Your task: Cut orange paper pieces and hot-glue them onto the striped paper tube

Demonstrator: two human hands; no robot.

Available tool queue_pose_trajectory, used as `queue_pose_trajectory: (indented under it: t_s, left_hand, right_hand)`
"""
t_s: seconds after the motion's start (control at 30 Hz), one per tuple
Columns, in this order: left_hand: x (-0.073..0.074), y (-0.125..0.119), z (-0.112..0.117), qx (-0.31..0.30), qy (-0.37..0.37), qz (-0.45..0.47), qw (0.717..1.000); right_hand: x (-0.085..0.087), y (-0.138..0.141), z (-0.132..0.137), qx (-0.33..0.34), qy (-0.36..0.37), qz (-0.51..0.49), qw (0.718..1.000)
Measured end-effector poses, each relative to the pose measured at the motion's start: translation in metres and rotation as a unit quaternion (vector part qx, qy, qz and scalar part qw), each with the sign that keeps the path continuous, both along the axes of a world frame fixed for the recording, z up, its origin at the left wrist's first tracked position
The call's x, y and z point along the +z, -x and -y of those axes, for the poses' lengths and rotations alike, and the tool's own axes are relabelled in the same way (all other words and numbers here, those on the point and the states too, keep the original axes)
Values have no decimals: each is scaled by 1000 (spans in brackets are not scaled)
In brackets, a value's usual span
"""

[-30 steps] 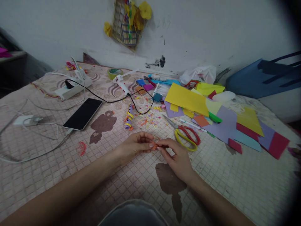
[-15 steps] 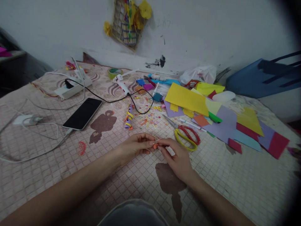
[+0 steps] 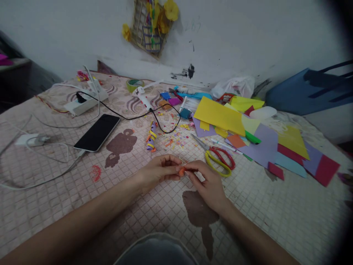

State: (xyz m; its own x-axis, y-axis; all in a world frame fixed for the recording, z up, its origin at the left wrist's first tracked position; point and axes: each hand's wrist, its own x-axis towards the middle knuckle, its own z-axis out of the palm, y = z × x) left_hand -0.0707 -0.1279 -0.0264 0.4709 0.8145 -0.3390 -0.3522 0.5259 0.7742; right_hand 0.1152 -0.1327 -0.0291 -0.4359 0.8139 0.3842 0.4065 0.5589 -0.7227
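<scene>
A small orange craft piece (image 3: 181, 171) is pinched between my two hands, above the patterned tablecloth. My left hand (image 3: 161, 170) is closed on its left side, thumb against fingertips. My right hand (image 3: 208, 182) grips its right side between thumb and forefinger. A thin pale stick seems to poke out just above the fingers, but it is too small to make out. Just right of my right hand lie scissors (image 3: 217, 160) with red and yellow handles. Beyond my hands lies a purple roll (image 3: 151, 136) wrapped in a yellow strip, among tiny coloured scraps (image 3: 176, 140).
A white glue gun (image 3: 143, 98) with a black cord lies farther back, near green tape (image 3: 135, 85). At left are a phone (image 3: 97, 133), a power strip (image 3: 86, 101) and white cables. Coloured sheets (image 3: 220, 117) spread over the right. A blue bag (image 3: 309, 92) stands beyond.
The orange piece shows a little more between the fingertips, and my left fingers have shifted slightly. Both hands stay in nearly the same place.
</scene>
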Motion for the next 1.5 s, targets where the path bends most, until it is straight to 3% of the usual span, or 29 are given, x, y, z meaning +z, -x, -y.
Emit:
queue_pose_trajectory:
  t_s: [0.27, 0.37, 0.53, 0.63, 0.87, 1.03, 1.3, 1.5]
  left_hand:
    - [0, -1, 1, 17, -23, -33, 999]
    - [0, -1, 1, 19, -46, -45, 998]
    - [-2, -1, 0, 26, -59, -63, 996]
    - [-5, -1, 0, 15, -70, -62, 995]
    - [-4, -2, -1, 18, -80, -66, 994]
    - [-3, -2, -1, 25, -78, -64, 995]
    - [-4, -2, 0, 22, -71, -62, 995]
    - [-4, -1, 1, -6, -69, -53, 996]
  right_hand:
    - [-2, -1, -1, -11, 65, -36, 997]
    - [-3, 0, -1, -16, 133, -83, 988]
    - [-7, 1, -4, 37, 304, -209, 929]
    - [-9, 1, -5, 49, 354, -244, 901]
    - [-7, 2, -4, 79, 363, -262, 890]
    - [-7, 2, -4, 53, 353, -264, 896]
    - [-8, 3, -3, 66, 406, -288, 865]
    - [-10, 3, -5, 50, 398, -284, 871]
